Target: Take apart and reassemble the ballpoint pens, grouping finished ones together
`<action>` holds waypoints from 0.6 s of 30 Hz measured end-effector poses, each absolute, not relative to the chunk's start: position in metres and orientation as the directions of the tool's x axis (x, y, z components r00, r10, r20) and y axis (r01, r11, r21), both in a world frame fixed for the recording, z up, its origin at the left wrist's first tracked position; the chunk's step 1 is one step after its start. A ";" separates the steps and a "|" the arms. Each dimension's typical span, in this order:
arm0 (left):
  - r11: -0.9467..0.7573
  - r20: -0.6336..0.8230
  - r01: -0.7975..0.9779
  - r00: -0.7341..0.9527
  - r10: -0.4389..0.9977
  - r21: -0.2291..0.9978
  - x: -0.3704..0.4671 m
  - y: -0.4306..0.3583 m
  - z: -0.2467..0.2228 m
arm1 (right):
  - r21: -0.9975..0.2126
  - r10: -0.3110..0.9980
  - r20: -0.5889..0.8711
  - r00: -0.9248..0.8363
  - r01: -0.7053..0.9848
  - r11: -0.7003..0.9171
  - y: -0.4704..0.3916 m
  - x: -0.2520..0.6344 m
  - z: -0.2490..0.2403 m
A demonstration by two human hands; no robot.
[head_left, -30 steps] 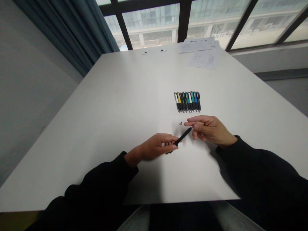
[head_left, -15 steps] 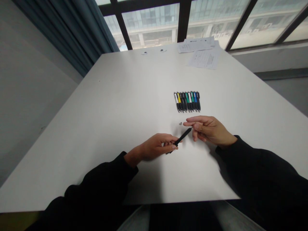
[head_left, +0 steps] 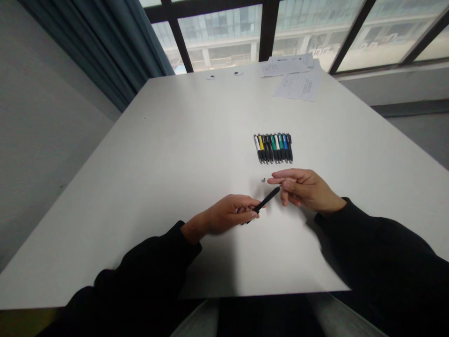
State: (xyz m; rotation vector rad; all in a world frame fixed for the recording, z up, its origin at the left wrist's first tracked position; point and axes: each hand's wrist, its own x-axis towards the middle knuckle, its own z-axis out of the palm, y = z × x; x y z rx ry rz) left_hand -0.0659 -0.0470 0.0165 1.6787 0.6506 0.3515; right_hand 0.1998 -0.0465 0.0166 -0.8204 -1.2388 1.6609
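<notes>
My left hand point(head_left: 233, 214) pinches a black pen point(head_left: 269, 198) by its rear part, thumb on top. The pen slants up to the right above the table. At its front end, the thumb and index finger of my right hand point(head_left: 302, 188) are closed on the thin pen tip, most of which they hide; the other fingers stay loosely apart. A small silvery piece point(head_left: 263, 180), perhaps a pen's cone tip, lies on the table just left of my right fingertips. Beyond my hands, several pens point(head_left: 272, 149) with white, yellow, green, blue and black barrels lie side by side in a row.
The white table point(head_left: 168, 154) spreads around my hands. Printed papers point(head_left: 294, 86) lie near its far right edge. Two small white pieces with dark spots point(head_left: 238, 73) are at the far edge. Behind stand windows and a blue curtain point(head_left: 101, 42).
</notes>
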 end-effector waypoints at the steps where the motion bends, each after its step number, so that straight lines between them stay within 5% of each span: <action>1: -0.103 -0.120 0.223 0.796 0.593 0.969 -0.066 -0.047 0.016 | -0.960 0.919 -0.002 -0.393 -0.257 -0.112 -0.047 0.200 0.016; 12: -0.091 -0.111 0.209 0.785 0.609 0.974 -0.065 -0.047 0.014 | -0.977 0.893 -0.039 -0.448 -0.171 -0.129 -0.048 0.199 0.018; 18: -0.074 -0.127 0.220 0.773 0.622 0.973 -0.065 -0.047 0.014 | -0.979 0.944 0.024 -0.329 -0.197 -0.043 -0.047 0.199 0.018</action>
